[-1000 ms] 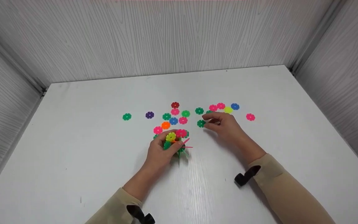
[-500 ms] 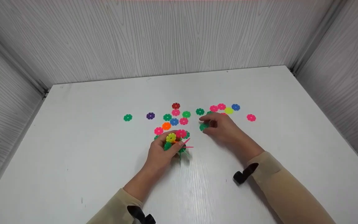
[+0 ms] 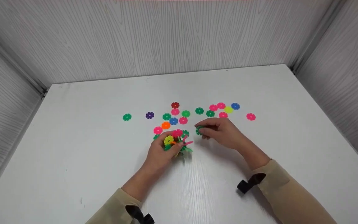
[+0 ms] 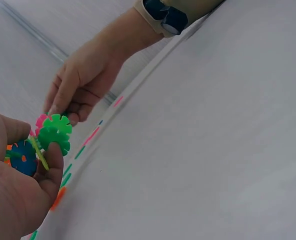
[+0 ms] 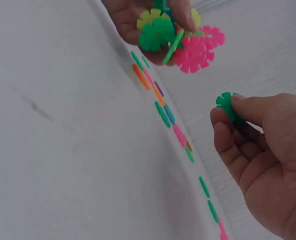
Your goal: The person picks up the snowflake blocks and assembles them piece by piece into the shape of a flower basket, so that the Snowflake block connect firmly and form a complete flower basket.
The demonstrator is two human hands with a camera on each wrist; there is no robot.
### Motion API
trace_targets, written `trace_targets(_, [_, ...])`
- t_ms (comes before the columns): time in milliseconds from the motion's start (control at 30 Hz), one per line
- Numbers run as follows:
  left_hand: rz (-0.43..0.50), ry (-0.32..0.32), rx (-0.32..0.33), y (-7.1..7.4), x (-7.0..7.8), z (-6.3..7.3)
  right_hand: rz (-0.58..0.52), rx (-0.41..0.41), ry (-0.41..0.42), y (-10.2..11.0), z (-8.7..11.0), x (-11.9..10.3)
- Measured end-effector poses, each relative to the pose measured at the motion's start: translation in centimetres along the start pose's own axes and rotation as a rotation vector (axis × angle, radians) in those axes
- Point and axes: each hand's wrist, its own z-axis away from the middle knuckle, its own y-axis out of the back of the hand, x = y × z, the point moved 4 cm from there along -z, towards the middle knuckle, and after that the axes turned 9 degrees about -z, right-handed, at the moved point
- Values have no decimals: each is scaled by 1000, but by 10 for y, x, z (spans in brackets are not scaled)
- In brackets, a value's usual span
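My left hand grips a cluster of interlocked notched plastic discs, in green, pink, yellow, blue and orange. Several of its discs stick out past the thumb at different angles. To the right of it, my right hand pinches one dark green notched disc between thumb and forefinger. That disc is raised off the table, a short gap from the cluster in the head view. The palm and curled fingers partly hide the inner discs of the cluster.
Loose notched discs lie flat on the white table beyond both hands. Among them are a purple disc, a dark red disc, an orange disc and a pink disc. Wood-grain panels stand around the table's back and sides.
My right hand has taken the dark green disc from the table, lifted it and brought it left towards the cluster. My left hand has turned the cluster slightly.
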Motion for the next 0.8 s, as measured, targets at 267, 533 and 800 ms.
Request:
trace_targets(267, [33,-27,7,2,1,1,-26,-7,155,-18,4,-29])
trace_targets(533, [52,-46,24,1,1,2,39,33,246,-25,4,-32])
trace_targets(800, [51,-54,23,0,2,2,62,38,286,-27,5,-32])
